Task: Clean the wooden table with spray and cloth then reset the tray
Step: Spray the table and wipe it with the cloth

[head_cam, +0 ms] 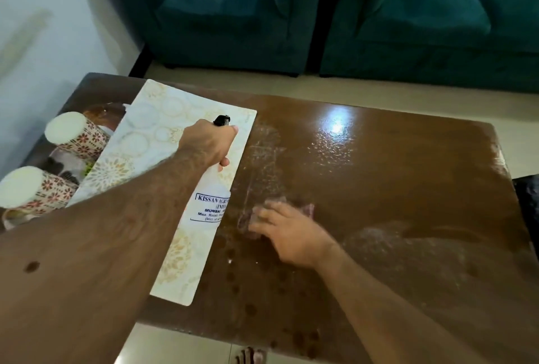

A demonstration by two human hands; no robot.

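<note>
Spray bottle [208, 203] label: "KISSAN AGRI"

A dark brown wooden table [393, 188] with a glossy top fills the lower right and middle of the frame, its surface speckled with wet droplets and pale smeared streaks near its middle. A white spray bottle [205, 203] with a black nozzle and a blue-printed label stands left of centre, held upright above the table. A small dull pink cloth [248, 217], blurred, lies flat on the tabletop just right of the bottle. A long white tray [163, 142] with pale gold circle patterns lies on the table's left part.
</note>
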